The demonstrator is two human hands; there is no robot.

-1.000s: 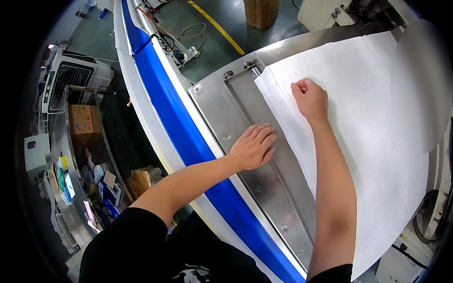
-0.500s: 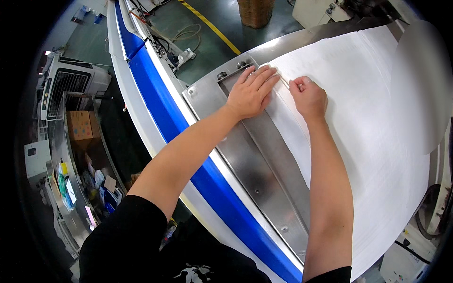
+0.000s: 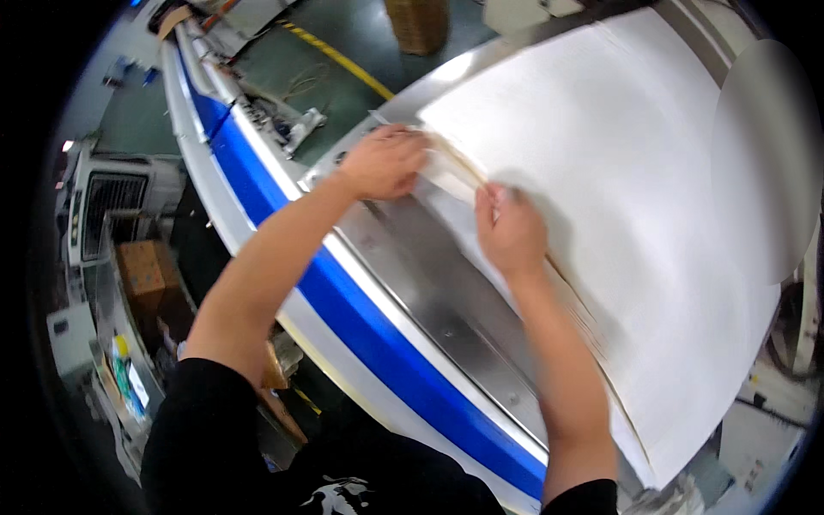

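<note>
A broad stack of large white sheets (image 3: pixel 635 172) lies on a metal table, its near-left edge lifted and parted into layers. My right hand (image 3: pixel 512 227) is closed on that edge, thumb and curled fingers pinching the upper sheets. Farther along, by the far-left corner of the stack, my left hand (image 3: pixel 390 163) has its fingers curled over the edge of the lower sheets; slight blur softens its fingertips. Between both hands, a pale strip of the lower sheets shows under the raised layers. Bare metal tabletop (image 3: pixel 429 266) lies below my left hand.
A white and blue machine rail (image 3: pixel 343 292) runs along the table's near-left side. Past it stand an open bin with a cardboard box (image 3: pixel 142 275) and a white air cooler (image 3: pixel 129 202). A brown cylindrical object (image 3: pixel 418 26) stands on the green floor beyond the table.
Both hands have shifted left, the right one also nearer to me. The upper sheets' edge has risen and separated from the layers below. My left hand's fingers, formerly laid flat, are now curled.
</note>
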